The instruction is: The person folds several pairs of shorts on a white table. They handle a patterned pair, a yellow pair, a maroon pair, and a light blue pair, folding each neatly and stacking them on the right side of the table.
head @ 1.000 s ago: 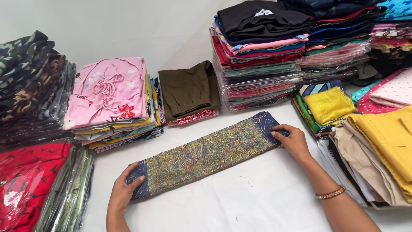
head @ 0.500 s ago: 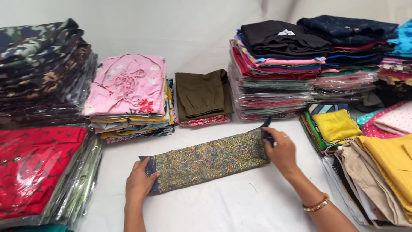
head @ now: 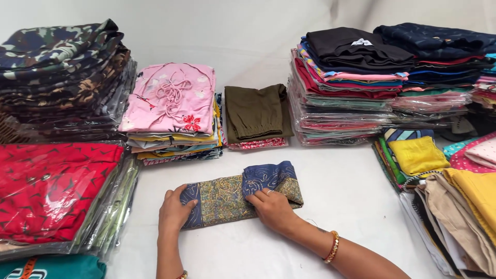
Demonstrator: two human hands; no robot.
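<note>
1. One patterned cloth (head: 235,199), olive-gold with dark blue ends, lies folded at the lower middle of the frame on the white desk (head: 341,201), its right end doubled back over itself.
2. The left hand (head: 173,209) lies flat with its fingers spread open, pressing the cloth's left blue end down.
3. The right hand (head: 271,206), with a beaded bangle (head: 332,247) at the wrist, rests on the folded-over part, fingertips curled on the fold's edge; whether it pinches the cloth or only presses it I cannot tell.
4. The cloth looks thin, soft and light; it would likely sag and slide open unless held at the edges or corners.
5. Count: two hands, one loose cloth. Around it are stacks: camouflage pile (head: 62,72) upper left, red packet (head: 51,188) at left, pink-topped stack (head: 173,101), olive garment (head: 256,111), tall wrapped stacks (head: 346,98) upper right, yellow pile (head: 465,206) at right.
</note>
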